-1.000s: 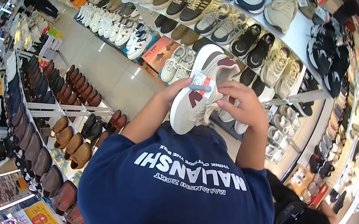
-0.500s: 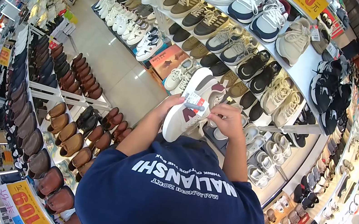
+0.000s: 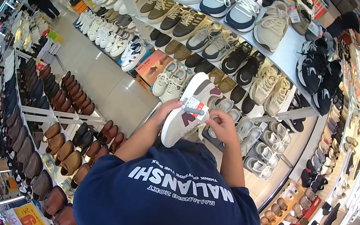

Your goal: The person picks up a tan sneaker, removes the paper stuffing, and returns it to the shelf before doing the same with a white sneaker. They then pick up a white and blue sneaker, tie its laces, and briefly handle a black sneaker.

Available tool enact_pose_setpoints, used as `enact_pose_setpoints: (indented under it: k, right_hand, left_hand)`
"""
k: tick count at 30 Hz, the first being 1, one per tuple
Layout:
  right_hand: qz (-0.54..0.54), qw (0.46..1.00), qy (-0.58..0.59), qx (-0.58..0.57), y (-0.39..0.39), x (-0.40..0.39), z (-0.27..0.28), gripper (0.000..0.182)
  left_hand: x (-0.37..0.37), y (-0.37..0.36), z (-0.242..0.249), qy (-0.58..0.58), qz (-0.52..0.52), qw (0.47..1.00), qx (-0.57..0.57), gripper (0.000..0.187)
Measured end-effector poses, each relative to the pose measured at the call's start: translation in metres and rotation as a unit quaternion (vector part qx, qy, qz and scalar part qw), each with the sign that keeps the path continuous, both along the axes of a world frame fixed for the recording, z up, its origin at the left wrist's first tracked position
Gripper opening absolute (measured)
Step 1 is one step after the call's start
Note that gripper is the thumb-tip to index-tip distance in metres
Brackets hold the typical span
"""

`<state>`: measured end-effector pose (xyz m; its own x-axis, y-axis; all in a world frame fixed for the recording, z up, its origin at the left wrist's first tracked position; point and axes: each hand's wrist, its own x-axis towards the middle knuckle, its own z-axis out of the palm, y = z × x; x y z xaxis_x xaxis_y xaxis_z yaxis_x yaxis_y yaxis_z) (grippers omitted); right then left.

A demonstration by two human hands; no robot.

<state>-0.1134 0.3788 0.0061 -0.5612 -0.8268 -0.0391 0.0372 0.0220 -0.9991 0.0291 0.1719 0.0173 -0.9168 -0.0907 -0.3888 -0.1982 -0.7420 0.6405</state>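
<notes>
I hold a white sneaker (image 3: 185,111) with maroon and grey patches at chest height, toe pointing down toward me. My left hand (image 3: 167,109) grips its left side. My right hand (image 3: 220,126) holds its right side near the laces. A white and red price tag (image 3: 195,107) with a grey clip hangs on the shoe between my hands. My dark blue printed T-shirt (image 3: 168,198) fills the lower view.
Tiered white shelves (image 3: 289,54) of sneakers run ahead and to the right. Racks of brown and black leather shoes (image 3: 58,141) stand on the left. A tiled aisle (image 3: 102,78) runs between them. A person in black (image 3: 41,0) bends far up the aisle.
The shoe and both hands have stayed together, dropping lower and closer to my chest than a second ago. My head view has shifted slightly across the shelves.
</notes>
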Motion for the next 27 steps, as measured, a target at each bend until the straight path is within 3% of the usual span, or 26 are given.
enact_pose_setpoints:
  k: [7, 10, 13, 14, 15, 17, 18, 21, 22, 27]
  right_hand:
    - [0.01, 1.0, 0.01, -0.017, 0.019, -0.002, 0.042, 0.016]
    - [0.007, 0.998, 0.052, 0.023, 0.028, -0.005, 0.034, 0.031]
    - [-0.138, 0.979, 0.01, -0.153, 0.019, 0.013, 0.021, 0.049]
    - [-0.154, 0.974, -0.001, -0.166, 0.021, 0.009, -0.004, 0.08]
    - [-0.146, 0.972, -0.052, -0.175, 0.021, 0.014, -0.004, 0.086]
    - [-0.127, 0.961, -0.155, -0.192, 0.014, 0.028, 0.0, 0.099]
    - [-0.13, 0.956, -0.201, -0.168, 0.01, 0.039, 0.008, 0.116]
    - [-0.098, 0.991, 0.032, -0.081, -0.006, 0.052, 0.008, 0.122]
    - [-0.156, 0.984, 0.0, -0.082, -0.013, 0.058, 0.003, 0.12]
    - [-0.183, 0.98, -0.017, -0.075, -0.015, 0.058, 0.021, 0.109]
  left_hand:
    - [-0.008, 0.007, 0.001, -0.024, -0.078, 0.995, 0.065, 0.06]
    - [-0.014, 0.012, 0.01, -0.006, -0.073, 0.995, 0.063, 0.056]
    - [-0.03, 0.011, 0.011, 0.086, -0.034, 0.996, -0.008, 0.055]
    - [-0.034, 0.011, 0.01, 0.126, -0.014, 0.991, -0.043, 0.057]
    - [-0.035, 0.011, 0.012, 0.103, 0.033, 0.994, -0.031, 0.061]
    - [-0.043, 0.013, 0.019, 0.129, 0.127, 0.977, -0.114, 0.067]
    - [-0.045, 0.015, 0.027, 0.132, 0.162, 0.965, -0.161, 0.074]
    - [-0.044, 0.017, 0.05, 0.142, 0.157, 0.933, -0.292, 0.086]
    - [-0.044, 0.02, 0.049, 0.16, 0.165, 0.931, -0.285, 0.088]
    - [-0.039, 0.017, 0.053, 0.179, 0.163, 0.935, -0.257, 0.084]
